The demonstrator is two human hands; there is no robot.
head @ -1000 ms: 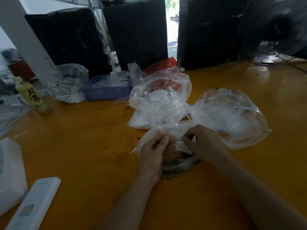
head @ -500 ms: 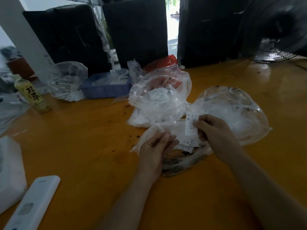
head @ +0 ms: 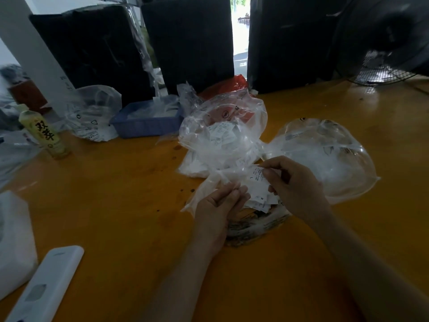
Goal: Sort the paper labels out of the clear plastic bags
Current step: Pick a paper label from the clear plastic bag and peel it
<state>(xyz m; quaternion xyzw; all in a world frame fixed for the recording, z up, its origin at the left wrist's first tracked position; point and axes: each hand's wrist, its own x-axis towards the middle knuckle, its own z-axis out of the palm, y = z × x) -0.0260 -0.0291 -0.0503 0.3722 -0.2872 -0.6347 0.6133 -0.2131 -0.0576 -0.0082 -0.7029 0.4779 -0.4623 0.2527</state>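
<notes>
Right hand (head: 296,185) raised at centre, thumb and fingers pinching a white paper label (head: 257,178), left hand (head: 218,206) at its eight o'clock, fingers curled gripping the clear plastic bag (head: 206,189), with bare orange table (head: 116,194) toward nine o'clock.

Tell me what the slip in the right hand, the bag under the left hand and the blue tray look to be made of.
Slip: thin matte white paper, going by its black print and the way it bends in the right hand's grip.
Bag, held by the left hand: clear glossy plastic film, see-through, crinkled, with glare.
Blue tray: probably rigid moulded plastic, with an even colour and ribbed wall.
</notes>
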